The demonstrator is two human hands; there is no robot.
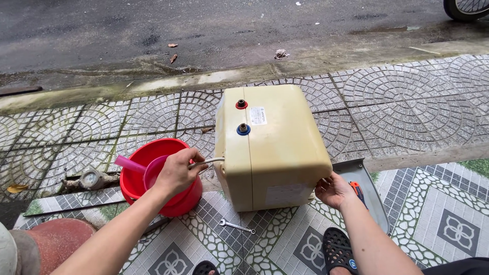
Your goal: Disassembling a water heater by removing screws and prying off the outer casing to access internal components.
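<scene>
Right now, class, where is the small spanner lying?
In the head view, the spanner lies on the patterned tiles, just in front of the cream water heater, right of the red bucket.
</scene>
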